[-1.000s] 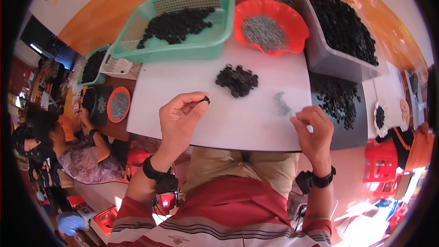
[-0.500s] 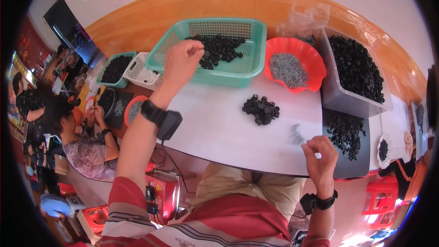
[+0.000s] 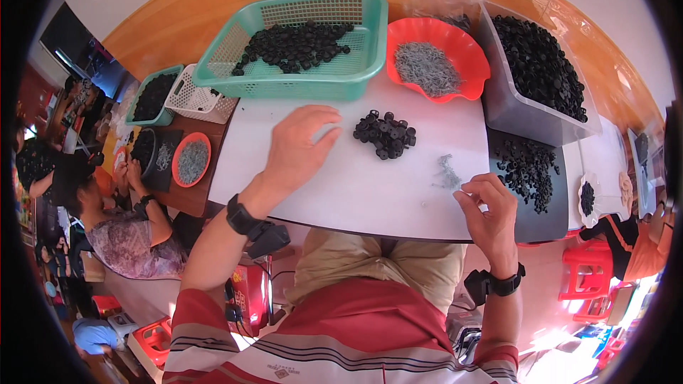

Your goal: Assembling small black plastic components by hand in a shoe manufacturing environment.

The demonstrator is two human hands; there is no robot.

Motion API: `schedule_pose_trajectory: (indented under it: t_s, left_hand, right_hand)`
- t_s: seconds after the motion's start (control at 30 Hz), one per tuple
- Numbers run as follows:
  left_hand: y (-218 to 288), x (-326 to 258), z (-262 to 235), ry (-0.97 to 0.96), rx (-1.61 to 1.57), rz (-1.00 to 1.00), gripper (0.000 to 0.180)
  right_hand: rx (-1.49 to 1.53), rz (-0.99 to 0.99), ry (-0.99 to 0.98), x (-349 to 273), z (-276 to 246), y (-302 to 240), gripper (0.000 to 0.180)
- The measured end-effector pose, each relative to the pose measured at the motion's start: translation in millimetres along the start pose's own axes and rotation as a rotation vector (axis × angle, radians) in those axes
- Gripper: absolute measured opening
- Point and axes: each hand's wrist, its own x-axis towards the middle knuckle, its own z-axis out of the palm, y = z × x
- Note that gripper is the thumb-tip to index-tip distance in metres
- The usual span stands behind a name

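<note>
My left hand (image 3: 302, 144) hovers over the white table, its thumb apart from the fingers and nothing between them. Just right of it lies a small heap of round black plastic parts (image 3: 385, 134). At the table's near right, my right hand (image 3: 491, 208) has thumb and forefinger pinched together; anything in the pinch is too small to make out. Beside those fingertips is a small scatter of thin grey metal pieces (image 3: 448, 173), perhaps screws. A green basket (image 3: 299, 89) behind the left hand holds many similar black parts.
A red scalloped bowl (image 3: 475, 71) of grey metal pieces stands at the back. To its right is a grey bin (image 3: 523, 119) full of black parts, with small black pieces (image 3: 528, 172) on a dark mat before it. At left, a co-worker (image 3: 124, 227) sits near a red-rimmed bowl (image 3: 191, 182).
My left hand has come back from over the green basket to above the white table, its pinched fingers now apart. My right hand stays by the grey pieces. The whole view has shifted slightly.
</note>
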Motion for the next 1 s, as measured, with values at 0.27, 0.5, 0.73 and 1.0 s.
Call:
schedule_pose_trajectory:
  t_s: [0.27,0.5,0.73,1.0]
  left_hand:
    - [-2.2,-0.7,22.9,-0.245,0.054,-0.15,0.028]
    - [0.2,2.3,35.9,-0.241,0.048,-0.196,0.027]
    - [6.9,-12.3,33.7,-0.21,0.021,-0.15,0.022]
    - [16.2,-30.2,24.3,-0.169,-0.04,-0.14,0.014]
  right_hand:
    - [0.038,0.013,0.024,-14.1,-3.0,-7.0,0.01]
    - [0.117,0.052,0.052,-24.2,-1.5,-14.3,0.009]
    - [0.117,0.029,0.05,-22.1,5.0,-13.6,0.01]
    - [-0.027,-0.025,-0.023,-15.8,-0.3,-3.0,0.013]
